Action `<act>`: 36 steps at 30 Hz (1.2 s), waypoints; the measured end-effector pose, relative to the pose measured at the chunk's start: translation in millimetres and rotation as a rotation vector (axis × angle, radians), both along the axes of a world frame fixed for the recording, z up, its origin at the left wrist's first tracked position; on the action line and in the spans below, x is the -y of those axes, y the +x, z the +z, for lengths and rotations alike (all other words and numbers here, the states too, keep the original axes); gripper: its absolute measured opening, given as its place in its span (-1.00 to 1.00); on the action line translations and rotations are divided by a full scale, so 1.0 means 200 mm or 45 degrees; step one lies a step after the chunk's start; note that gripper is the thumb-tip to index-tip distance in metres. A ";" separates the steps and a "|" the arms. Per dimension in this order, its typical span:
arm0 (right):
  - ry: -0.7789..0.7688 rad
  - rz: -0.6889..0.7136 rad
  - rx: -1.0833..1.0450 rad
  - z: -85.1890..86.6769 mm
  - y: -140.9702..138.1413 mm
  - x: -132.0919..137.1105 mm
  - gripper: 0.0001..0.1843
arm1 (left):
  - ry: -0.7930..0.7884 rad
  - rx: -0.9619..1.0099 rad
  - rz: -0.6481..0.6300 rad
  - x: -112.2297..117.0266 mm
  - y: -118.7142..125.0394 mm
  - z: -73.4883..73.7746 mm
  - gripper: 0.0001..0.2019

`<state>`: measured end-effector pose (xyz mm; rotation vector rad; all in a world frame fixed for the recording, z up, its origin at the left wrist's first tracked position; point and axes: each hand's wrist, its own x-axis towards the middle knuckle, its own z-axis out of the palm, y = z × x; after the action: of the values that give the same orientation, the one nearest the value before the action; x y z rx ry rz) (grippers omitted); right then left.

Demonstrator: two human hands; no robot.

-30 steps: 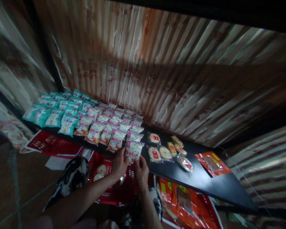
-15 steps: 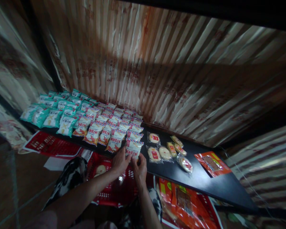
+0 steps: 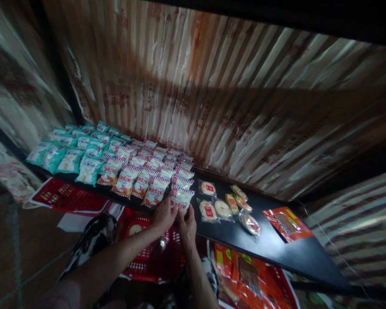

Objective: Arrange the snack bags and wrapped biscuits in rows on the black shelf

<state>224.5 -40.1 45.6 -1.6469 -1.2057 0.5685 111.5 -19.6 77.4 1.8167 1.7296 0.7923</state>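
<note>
My left hand [image 3: 165,216] and my right hand [image 3: 188,223] meet at the front edge of a black shelf [image 3: 276,249], both pinching the lower edge of a white snack packet with red and blue print [image 3: 182,197]. That packet lies at the front right end of rows of like red-and-white packets [image 3: 148,171]. Left of these lie rows of teal and white packets [image 3: 73,150]. Right of my hands are several clear-wrapped round cakes [image 3: 216,208] and an orange flat packet [image 3: 287,223].
A red plastic basket [image 3: 154,253] sits below the shelf between my knees, with a round cake in it. Orange packets [image 3: 247,274] lie in a red basket at lower right. A flat red basket [image 3: 67,195] is at left. A corrugated metal wall [image 3: 228,107] backs the shelf.
The packet in my hands has moved slightly back onto the shelf, in line with the front row. My hands have closed in toward each other.
</note>
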 end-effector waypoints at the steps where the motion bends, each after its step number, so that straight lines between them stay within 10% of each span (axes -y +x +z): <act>1: -0.004 0.003 -0.007 0.00 0.00 -0.01 -0.31 | -0.013 -0.017 -0.006 0.00 0.00 0.02 -0.60; 36: 0.060 -0.026 0.162 -0.04 -0.05 -0.11 -0.35 | 0.274 0.061 -0.094 0.00 -0.01 -0.10 -0.38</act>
<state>214.9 -18.4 37.8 -1.6741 -1.2832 0.4249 109.1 -18.8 56.5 1.9715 1.5888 1.0163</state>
